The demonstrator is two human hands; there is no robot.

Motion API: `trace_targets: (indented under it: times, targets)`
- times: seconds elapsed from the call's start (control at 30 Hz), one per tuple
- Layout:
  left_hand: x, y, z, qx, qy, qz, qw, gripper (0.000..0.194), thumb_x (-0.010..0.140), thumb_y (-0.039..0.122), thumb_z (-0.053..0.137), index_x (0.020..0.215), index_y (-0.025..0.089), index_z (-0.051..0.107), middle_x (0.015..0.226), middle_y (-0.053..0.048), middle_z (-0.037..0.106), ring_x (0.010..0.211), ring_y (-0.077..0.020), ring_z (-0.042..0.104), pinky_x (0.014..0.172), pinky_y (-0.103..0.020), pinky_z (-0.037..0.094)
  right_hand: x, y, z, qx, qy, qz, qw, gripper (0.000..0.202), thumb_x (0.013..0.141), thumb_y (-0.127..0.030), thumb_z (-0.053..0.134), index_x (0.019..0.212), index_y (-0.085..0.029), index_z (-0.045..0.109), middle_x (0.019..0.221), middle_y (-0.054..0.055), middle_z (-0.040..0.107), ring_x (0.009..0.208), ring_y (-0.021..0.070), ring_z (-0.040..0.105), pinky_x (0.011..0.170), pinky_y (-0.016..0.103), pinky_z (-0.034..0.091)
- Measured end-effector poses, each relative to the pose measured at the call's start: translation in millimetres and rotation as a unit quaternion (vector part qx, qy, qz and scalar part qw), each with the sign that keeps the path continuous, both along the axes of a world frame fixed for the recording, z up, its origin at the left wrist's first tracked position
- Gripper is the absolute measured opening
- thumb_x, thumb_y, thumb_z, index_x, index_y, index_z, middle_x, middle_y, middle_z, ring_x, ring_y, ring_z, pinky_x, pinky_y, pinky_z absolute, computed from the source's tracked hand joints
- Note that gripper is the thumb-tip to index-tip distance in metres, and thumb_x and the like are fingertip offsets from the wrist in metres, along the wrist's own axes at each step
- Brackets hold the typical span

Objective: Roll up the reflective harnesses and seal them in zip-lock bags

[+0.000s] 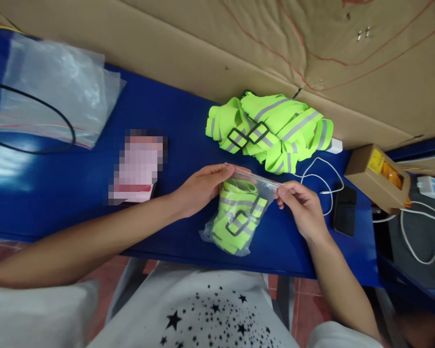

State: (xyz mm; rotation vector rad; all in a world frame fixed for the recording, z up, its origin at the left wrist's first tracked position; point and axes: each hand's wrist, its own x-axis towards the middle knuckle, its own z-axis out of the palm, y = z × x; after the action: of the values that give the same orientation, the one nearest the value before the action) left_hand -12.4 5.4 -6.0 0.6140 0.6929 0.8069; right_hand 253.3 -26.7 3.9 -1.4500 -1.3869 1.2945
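My left hand [206, 188] pinches the upper left corner of a clear zip bag [212, 232]. At the opposite end of the same top edge, my right hand [299, 205] grips the bag between thumb and fingers. Inside the bag lies a folded neon yellow reflective strap [235, 241] with grey stripes and a black buckle. The bag hangs over the near part of the blue table [181, 116]. Behind it sits a heap of more neon reflective straps [275, 130] with black buckles. Whether the zip is fully closed I cannot tell.
Flat clear bags [58, 87] lie at the far left under a black cable [63, 113]. A blurred pinkish box-like item [137, 164] is left of my hands. To the right are a white cable [328, 186], a black phone [345, 210] and a cardboard box [369, 179].
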Motion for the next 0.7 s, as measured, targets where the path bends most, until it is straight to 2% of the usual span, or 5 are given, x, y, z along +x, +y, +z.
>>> trace_targets:
  times: [0.23, 0.37, 0.5, 0.57, 0.7]
  targets:
    - [2, -6, 1.1, 0.060, 0.054, -0.016, 0.997, 0.035, 0.099, 0.044, 0.065, 0.117, 0.017, 0.077, 0.117, -0.010, 0.079, 0.110, -0.0225, 0.073, 0.097, -0.030, 0.051, -6, -2, -8.3, 0.008, 0.042, -0.044, 0.998, 0.023, 0.090, -0.035, 0.075, 0.078, -0.020, 0.063, 0.066, -0.005, 0.056, 0.057, 0.0079, 0.047, 0.055, 0.022, 0.037]
    - [1, -7, -0.6, 0.121, 0.102, -0.029, 0.987, 0.038, 0.102, 0.047, 0.060, 0.121, 0.019, 0.076, 0.120, -0.008, 0.078, 0.114, -0.0217, 0.071, 0.103, -0.031, 0.049, -11, -3, -6.5, -0.015, 0.050, -0.016, 0.999, 0.019, 0.090, -0.037, 0.072, 0.084, -0.021, 0.065, 0.071, -0.003, 0.059, 0.058, 0.0097, 0.052, 0.056, 0.024, 0.042]
    - [1, -8, 4.4, 0.165, 0.137, -0.039, 0.976, 0.039, 0.101, 0.048, 0.059, 0.121, 0.019, 0.076, 0.122, -0.008, 0.077, 0.116, -0.0217, 0.069, 0.106, -0.032, 0.048, -14, -4, -2.7, 0.003, 0.023, -0.014, 1.000, 0.021, 0.090, -0.037, 0.071, 0.079, -0.020, 0.063, 0.068, -0.003, 0.057, 0.057, 0.0091, 0.048, 0.055, 0.024, 0.038]
    - [1, -10, 8.1, 0.162, 0.135, -0.049, 0.976, 0.039, 0.097, 0.045, 0.067, 0.126, 0.020, 0.073, 0.122, -0.008, 0.076, 0.114, -0.0217, 0.069, 0.103, -0.033, 0.051, -15, -5, -1.5, 0.014, 0.012, -0.013, 1.000, 0.021, 0.089, -0.035, 0.070, 0.077, -0.020, 0.062, 0.068, -0.003, 0.056, 0.058, 0.0092, 0.048, 0.055, 0.024, 0.038]
    - [3, -13, 10.1, 0.107, 0.113, -0.066, 0.986, 0.060, 0.082, 0.030, 0.083, 0.139, 0.022, 0.063, 0.120, -0.008, 0.076, 0.106, -0.0218, 0.071, 0.089, -0.032, 0.056, -14, -5, -1.1, 0.024, -0.001, -0.011, 1.000, 0.023, 0.089, -0.036, 0.071, 0.076, -0.020, 0.060, 0.069, -0.003, 0.055, 0.059, 0.0095, 0.048, 0.056, 0.024, 0.039]
